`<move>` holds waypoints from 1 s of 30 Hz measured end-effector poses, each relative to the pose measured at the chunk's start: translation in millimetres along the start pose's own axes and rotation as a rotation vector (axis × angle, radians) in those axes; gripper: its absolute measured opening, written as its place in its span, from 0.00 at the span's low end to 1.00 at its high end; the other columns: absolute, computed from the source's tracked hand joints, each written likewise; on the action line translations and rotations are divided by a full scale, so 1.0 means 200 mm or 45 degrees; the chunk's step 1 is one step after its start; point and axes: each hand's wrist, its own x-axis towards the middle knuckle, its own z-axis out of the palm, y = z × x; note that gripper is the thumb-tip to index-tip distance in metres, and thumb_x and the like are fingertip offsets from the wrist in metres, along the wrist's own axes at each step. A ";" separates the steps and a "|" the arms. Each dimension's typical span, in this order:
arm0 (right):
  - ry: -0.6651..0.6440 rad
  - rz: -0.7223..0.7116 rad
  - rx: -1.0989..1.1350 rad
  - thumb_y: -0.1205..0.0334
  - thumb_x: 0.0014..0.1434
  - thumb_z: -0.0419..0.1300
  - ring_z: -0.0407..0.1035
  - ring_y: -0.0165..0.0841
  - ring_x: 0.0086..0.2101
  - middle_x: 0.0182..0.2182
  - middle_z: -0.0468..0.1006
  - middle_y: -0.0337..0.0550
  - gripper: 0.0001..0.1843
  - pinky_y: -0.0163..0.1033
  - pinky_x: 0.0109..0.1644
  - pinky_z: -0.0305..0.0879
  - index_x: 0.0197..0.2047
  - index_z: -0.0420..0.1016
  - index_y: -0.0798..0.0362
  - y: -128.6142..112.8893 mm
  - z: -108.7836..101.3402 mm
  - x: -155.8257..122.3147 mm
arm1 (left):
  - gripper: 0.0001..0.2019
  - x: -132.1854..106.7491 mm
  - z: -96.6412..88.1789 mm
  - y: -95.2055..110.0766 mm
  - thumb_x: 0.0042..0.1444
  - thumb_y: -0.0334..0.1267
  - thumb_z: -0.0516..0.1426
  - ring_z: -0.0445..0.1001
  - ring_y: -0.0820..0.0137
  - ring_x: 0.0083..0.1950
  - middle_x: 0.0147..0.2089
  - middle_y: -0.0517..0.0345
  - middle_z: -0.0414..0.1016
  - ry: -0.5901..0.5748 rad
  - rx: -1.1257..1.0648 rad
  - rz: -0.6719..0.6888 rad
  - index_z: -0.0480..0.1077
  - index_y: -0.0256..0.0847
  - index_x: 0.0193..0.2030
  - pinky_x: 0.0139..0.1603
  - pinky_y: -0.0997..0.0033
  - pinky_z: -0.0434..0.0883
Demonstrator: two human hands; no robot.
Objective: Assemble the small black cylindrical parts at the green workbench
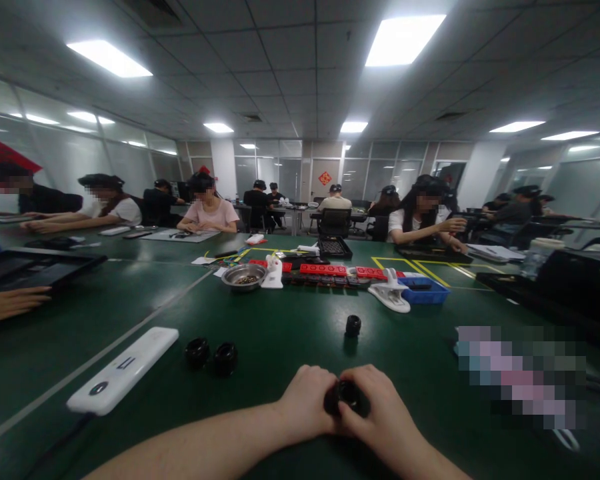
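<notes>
One black piece (349, 395) sits in our grip, between the left hand (310, 401) and the right hand (383, 408), which meet low over the bench (285, 340). The right hand is partly closed, thumb and forefinger bent around the round rim of the piece, whose dark opening shows between them. The left hand is curled against the other side; its fingertips are mostly hidden, so we cannot tell how hard it presses, nor whether the dark shape there is one part or two. Whether the underside touches the bench is hidden too. Just beyond the grip stands a lone piece (353, 325), likewise black and round; to its left, well apart from the grip, sit an outer piece (197, 352) and an inner piece (225, 359), close together. Farther left lies the power strip (125, 370), and well beyond the grip stands the bowl (244, 277). We judge a slip the main risk: the black surface looks glossy and the right hand has only a rim pinch, so uneven force between the hands could twist the piece out and, being round, it might roll. If there are two parts, pressing them askew could bind them. A careless reach forward could knock the lone piece over.
</notes>
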 end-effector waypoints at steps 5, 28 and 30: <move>0.089 -0.033 -0.011 0.62 0.49 0.54 0.60 0.43 0.48 0.47 0.68 0.51 0.23 0.50 0.53 0.54 0.50 0.63 0.56 0.04 0.01 -0.02 | 0.25 0.00 0.02 -0.02 0.39 0.63 0.56 0.70 0.64 0.34 0.32 0.58 0.71 0.013 -0.041 0.017 0.68 0.40 0.31 0.38 0.68 0.63; -0.046 -0.110 0.105 0.65 0.51 0.53 0.66 0.38 0.39 0.37 0.73 0.45 0.11 0.44 0.46 0.62 0.39 0.69 0.52 0.02 0.00 -0.01 | 0.25 0.00 0.02 -0.01 0.40 0.61 0.56 0.69 0.63 0.35 0.33 0.58 0.71 0.015 -0.032 0.014 0.68 0.41 0.34 0.37 0.67 0.63; -0.035 -0.151 0.133 0.64 0.51 0.53 0.64 0.40 0.45 0.43 0.71 0.48 0.17 0.47 0.50 0.59 0.45 0.66 0.52 0.03 0.00 -0.01 | 0.25 0.00 0.01 -0.01 0.39 0.62 0.56 0.69 0.63 0.34 0.32 0.58 0.71 0.009 -0.042 0.008 0.68 0.41 0.32 0.37 0.67 0.63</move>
